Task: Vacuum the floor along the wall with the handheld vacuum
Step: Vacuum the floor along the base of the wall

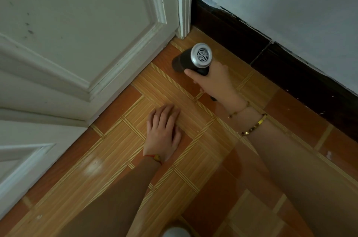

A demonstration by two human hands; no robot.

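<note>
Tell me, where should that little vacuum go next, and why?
Probably a short slide of the handheld vacuum toward the dark baseboard, then back along it. The right hand holds it with its nozzle on the tiled floor in the corner by the white door, a little off the baseboard, so the strip of floor along the wall looks uncovered. The left hand rests flat on the floor.

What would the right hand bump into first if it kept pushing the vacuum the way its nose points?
The right hand aims the vacuum up-left over the floor tiles. Its nose would probably meet the bottom of the white door near the door frame, though depth is hard to judge.
</note>
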